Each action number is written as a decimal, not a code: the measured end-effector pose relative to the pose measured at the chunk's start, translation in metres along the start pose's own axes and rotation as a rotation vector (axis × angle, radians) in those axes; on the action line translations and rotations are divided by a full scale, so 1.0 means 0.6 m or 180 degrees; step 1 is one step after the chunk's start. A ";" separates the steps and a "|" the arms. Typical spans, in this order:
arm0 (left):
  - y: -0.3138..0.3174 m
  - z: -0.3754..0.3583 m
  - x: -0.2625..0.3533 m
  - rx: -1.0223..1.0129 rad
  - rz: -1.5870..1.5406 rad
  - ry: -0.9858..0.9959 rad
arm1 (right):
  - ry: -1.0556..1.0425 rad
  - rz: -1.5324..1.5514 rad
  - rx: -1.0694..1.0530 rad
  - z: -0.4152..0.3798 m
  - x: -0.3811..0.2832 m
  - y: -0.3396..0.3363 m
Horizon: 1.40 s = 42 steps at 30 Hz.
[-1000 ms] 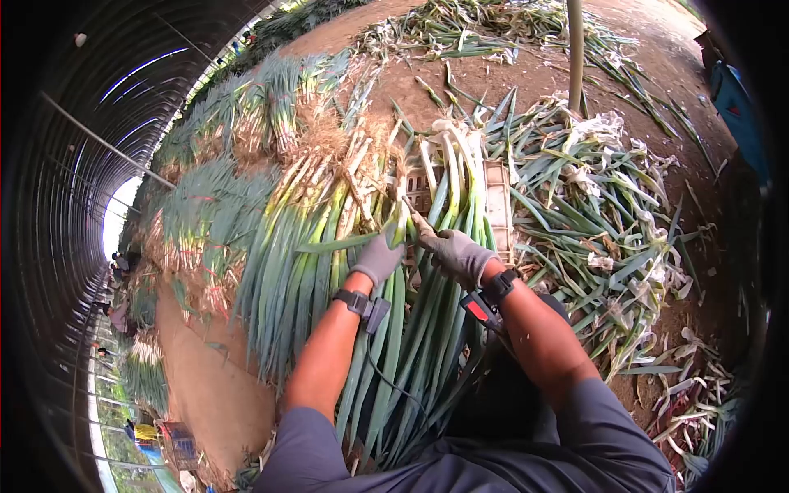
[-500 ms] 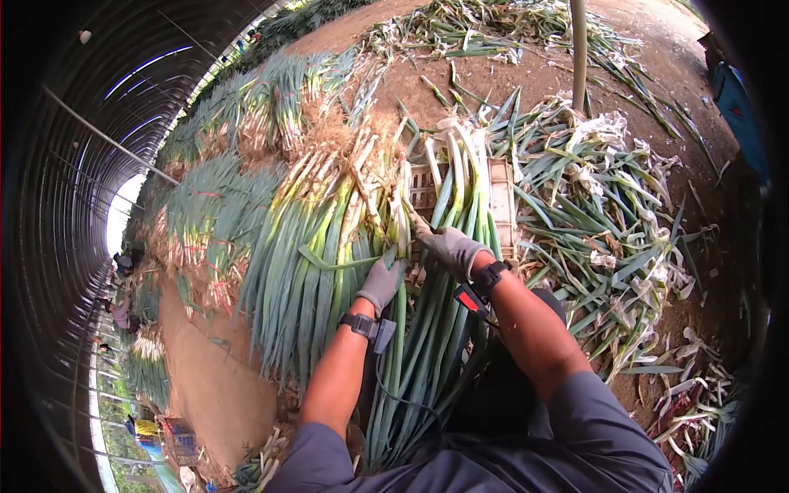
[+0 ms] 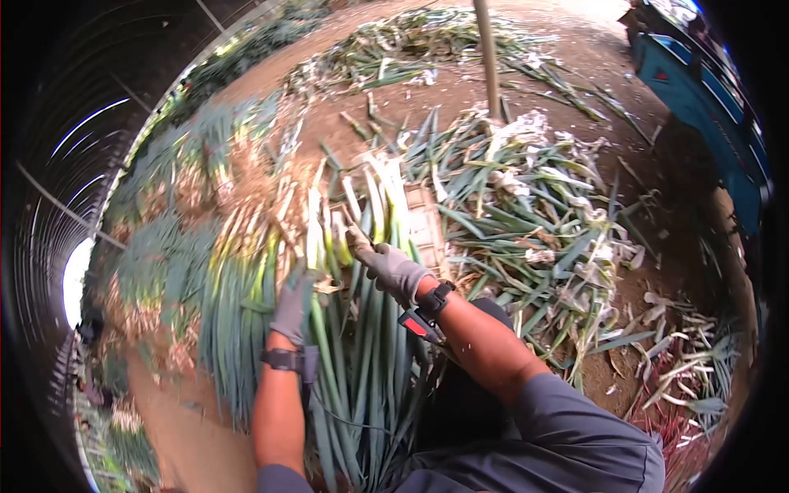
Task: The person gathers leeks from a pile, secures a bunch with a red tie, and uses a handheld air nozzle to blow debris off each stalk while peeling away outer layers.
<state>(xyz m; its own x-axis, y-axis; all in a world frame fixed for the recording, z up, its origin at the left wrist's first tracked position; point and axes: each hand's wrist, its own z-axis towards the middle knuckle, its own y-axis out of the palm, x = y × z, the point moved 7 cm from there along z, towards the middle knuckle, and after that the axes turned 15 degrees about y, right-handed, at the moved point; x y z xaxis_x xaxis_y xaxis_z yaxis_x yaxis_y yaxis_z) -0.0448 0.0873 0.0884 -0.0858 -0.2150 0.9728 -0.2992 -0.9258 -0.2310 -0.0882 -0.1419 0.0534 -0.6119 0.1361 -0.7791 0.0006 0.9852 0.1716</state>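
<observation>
Right glove (image 3: 393, 271) has its fingers curled with the tips right at the pale stem of a green onion (image 3: 342, 246), can't tell if they're actually pinching it. Left glove (image 3: 291, 311) is in among the leaves, fingers too blurry to call. Onion's between them, left of the crate (image 3: 426, 223).

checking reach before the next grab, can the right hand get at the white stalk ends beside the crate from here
Probably yes: the right hand is just on the near side of the white stalk ends, and nothing seems to block the way. The crate lies low alongside.
</observation>
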 end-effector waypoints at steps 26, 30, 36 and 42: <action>0.111 0.147 -0.031 -0.0066 0.2021 0.0448 | 0.0037 0.0769 0.0221 0.001 -0.010 -0.132; 0.116 0.166 -0.035 0.0022 0.3127 0.0473 | 0.0279 0.0649 0.0113 0.020 0.004 -0.137; 0.140 0.153 -0.071 -0.1386 0.3711 -0.0454 | 0.0044 0.0264 0.0200 0.028 -0.002 -0.125; 0.087 0.132 -0.019 -0.0998 0.1718 0.0052 | 0.0302 0.0075 0.0040 0.029 0.003 -0.111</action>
<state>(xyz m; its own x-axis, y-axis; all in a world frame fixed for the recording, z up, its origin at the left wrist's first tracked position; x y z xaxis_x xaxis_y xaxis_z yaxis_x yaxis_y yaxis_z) 0.0162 0.0169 0.0664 -0.3166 -0.6200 0.7179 -0.4741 -0.5521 -0.6858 -0.0754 -0.2056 0.0300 -0.6838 0.1493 -0.7142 0.0255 0.9831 0.1811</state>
